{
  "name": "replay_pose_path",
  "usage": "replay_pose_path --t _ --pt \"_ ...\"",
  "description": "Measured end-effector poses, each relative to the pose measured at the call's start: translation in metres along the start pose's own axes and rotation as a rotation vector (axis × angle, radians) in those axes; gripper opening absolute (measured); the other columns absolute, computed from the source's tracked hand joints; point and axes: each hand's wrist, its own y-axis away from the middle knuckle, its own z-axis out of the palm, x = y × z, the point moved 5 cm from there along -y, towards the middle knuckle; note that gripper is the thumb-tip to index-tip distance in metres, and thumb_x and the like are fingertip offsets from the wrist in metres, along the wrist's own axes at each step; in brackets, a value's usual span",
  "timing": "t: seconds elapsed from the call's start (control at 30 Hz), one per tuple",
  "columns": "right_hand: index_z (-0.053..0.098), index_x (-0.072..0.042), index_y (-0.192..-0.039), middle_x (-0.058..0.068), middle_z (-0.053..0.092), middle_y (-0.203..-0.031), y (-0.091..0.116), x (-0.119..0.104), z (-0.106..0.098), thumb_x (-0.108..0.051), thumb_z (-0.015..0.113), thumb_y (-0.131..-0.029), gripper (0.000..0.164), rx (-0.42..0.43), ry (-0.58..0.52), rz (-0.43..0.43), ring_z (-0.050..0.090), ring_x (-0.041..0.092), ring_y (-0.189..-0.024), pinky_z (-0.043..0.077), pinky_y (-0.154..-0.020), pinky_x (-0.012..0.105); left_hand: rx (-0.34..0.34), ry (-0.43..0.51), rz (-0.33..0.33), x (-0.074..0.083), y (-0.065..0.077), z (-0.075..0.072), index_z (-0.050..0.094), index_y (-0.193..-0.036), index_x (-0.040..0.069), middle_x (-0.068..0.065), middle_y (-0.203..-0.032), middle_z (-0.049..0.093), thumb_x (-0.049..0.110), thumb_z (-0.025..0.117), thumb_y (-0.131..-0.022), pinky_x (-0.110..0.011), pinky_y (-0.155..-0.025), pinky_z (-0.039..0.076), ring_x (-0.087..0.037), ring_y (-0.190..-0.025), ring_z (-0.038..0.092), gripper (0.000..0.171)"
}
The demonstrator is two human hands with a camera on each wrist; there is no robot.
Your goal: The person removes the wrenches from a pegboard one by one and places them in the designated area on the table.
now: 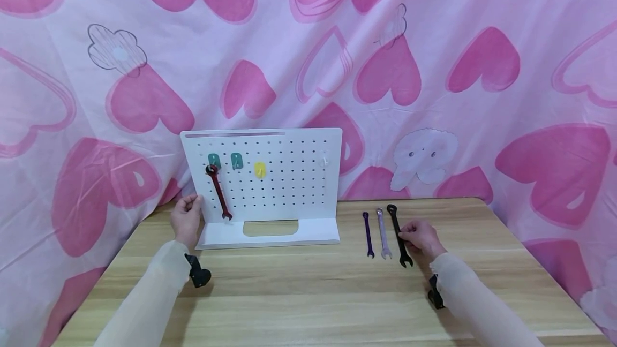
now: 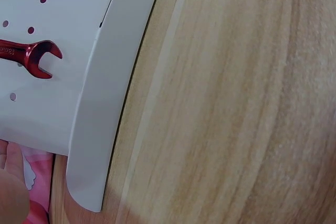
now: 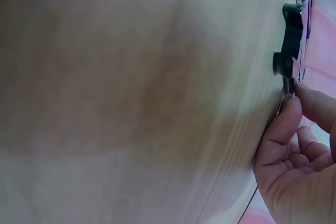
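Observation:
On the table's right side, my right hand (image 1: 420, 237) pinches the middle of a black combination wrench (image 1: 396, 227) between thumb and fingers. The right wrist view shows its dark open end (image 3: 293, 32) beyond my fingertips. Left of it lie a silver wrench (image 1: 383, 231) and a smaller dark purple wrench (image 1: 368, 234). My left hand (image 1: 187, 219) grips the left edge of a white pegboard (image 1: 270, 210), partly cut off in the left wrist view. A red wrench (image 1: 219, 191) hangs by its ring end from the leftmost green hook (image 1: 214, 159), its open end down.
Another green hook (image 1: 236, 161), a yellow hook (image 1: 260, 170) and a clear hook (image 1: 324, 158) are on the pegboard. The board's base stands on the wooden table (image 1: 299, 293). Behind it hangs a pink heart-patterned cloth (image 1: 279, 31).

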Motion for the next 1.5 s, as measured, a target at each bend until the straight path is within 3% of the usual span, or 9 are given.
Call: replay_pose_path --t 0.33,0.6,0.83,0.9,1.1,1.3,1.5 --pt "0.063 0.010 -0.093 0.003 0.056 -0.065 0.004 -0.001 -0.001 -0.002 0.060 -0.087 0.014 -0.021 -0.012 0.013 0.049 0.011 -0.056 0.044 -0.051 0.023 0.001 -0.026 -0.035 0.000 0.000 0.000 0.058 -0.114 0.018 0.009 -0.098 0.050 0.039 0.057 -0.092 -0.012 -0.074 0.042 -0.008 -0.092 0.044 0.030" --pt "0.061 0.011 -0.099 0.001 0.055 -0.066 0.007 0.003 -0.006 -0.006 0.058 -0.090 0.019 -0.027 -0.037 0.015 0.048 0.011 -0.059 0.044 -0.052 0.023 0.007 -0.033 -0.023 0.000 0.000 0.000 0.058 -0.114 0.015 0.009 -0.097 0.050 0.037 0.058 -0.092 -0.014 -0.076 0.044 -0.008 -0.090 0.045 0.031" --pt "0.056 0.011 -0.109 0.004 0.058 -0.074 0.014 0.008 -0.009 -0.005 0.055 -0.092 0.024 -0.028 -0.071 0.051 0.051 0.011 -0.061 0.047 -0.053 0.022 0.029 -0.008 0.080 0.003 0.000 0.001 0.059 -0.106 0.010 0.008 -0.088 0.050 0.028 0.061 -0.092 -0.008 -0.064 0.041 -0.004 -0.082 0.045 0.023" --pt "0.056 0.011 -0.111 0.005 0.058 -0.076 0.016 0.006 -0.009 -0.006 0.054 -0.093 0.025 -0.026 -0.055 0.045 0.052 0.011 -0.061 0.048 -0.054 0.022 0.032 -0.006 0.078 0.003 0.000 0.000 0.059 -0.105 0.011 0.009 -0.088 0.050 0.028 0.061 -0.091 -0.008 -0.064 0.041 -0.004 -0.082 0.045 0.022" --pt "0.055 0.010 -0.113 0.004 0.057 -0.074 0.024 -0.007 -0.004 -0.011 0.054 -0.095 0.028 -0.045 -0.036 -0.003 0.051 0.011 -0.061 0.047 -0.054 0.022 0.036 0.003 0.074 0.003 0.001 -0.001 0.059 -0.102 0.013 0.010 -0.086 0.050 0.027 0.061 -0.091 -0.007 -0.064 0.041 -0.004 -0.081 0.045 0.018" --pt "0.055 0.012 -0.115 0.006 0.061 -0.082 0.031 -0.031 0.012 -0.005 0.054 -0.093 0.028 -0.080 -0.126 -0.053 0.052 0.008 -0.061 0.048 -0.053 0.020 0.029 0.011 0.070 0.003 0.002 -0.002 0.059 -0.104 0.013 0.010 -0.088 0.050 0.029 0.061 -0.091 -0.008 -0.065 0.042 -0.004 -0.082 0.045 0.020" --pt "0.052 0.014 -0.115 0.003 0.056 -0.077 0.037 -0.055 0.032 -0.003 0.053 -0.093 0.028 -0.127 -0.229 -0.112 0.049 0.008 -0.059 0.047 -0.052 0.021 0.018 0.023 0.051 0.002 0.002 0.000 0.058 -0.104 0.014 0.009 -0.091 0.050 0.027 0.060 -0.092 -0.010 -0.067 0.042 -0.004 -0.084 0.045 0.018"
